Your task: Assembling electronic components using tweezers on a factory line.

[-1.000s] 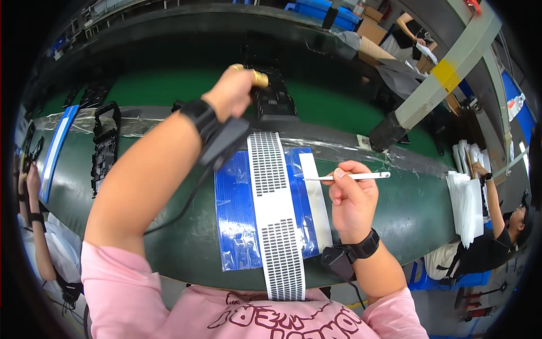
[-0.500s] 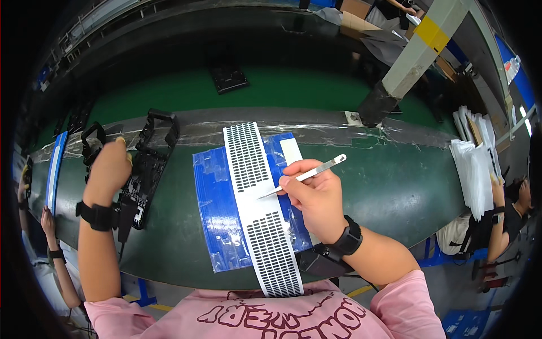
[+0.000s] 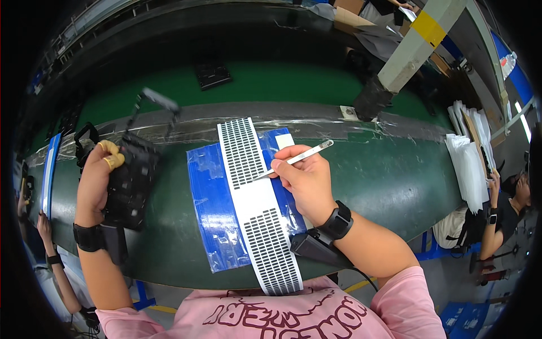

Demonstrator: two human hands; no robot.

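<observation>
Across the workshop runs a dark green worktable (image 3: 384, 181), its far edge banded with clear tape. At far left, a co-worker's hand (image 3: 44, 226) is at a blue-and-white strip (image 3: 51, 175). Next, your left hand (image 3: 93, 183), with yellow covers on its fingertips, grips the left edge of a black frame (image 3: 134, 181); the frame lies just right of that hand and well apart from your other one. It is a dark, moulded part with an open loop at its far end, tilted and slightly blurred. Between your hands, a white label sheet (image 3: 257, 200) with two blocks of small black labels crosses a taped blue board (image 3: 212, 209). Your right hand (image 3: 305, 186) pinches silver tweezers (image 3: 305, 154), tips over the sheet's upper block; you cannot tell whether they touch. Farther right stand white packets (image 3: 466, 169).
</observation>
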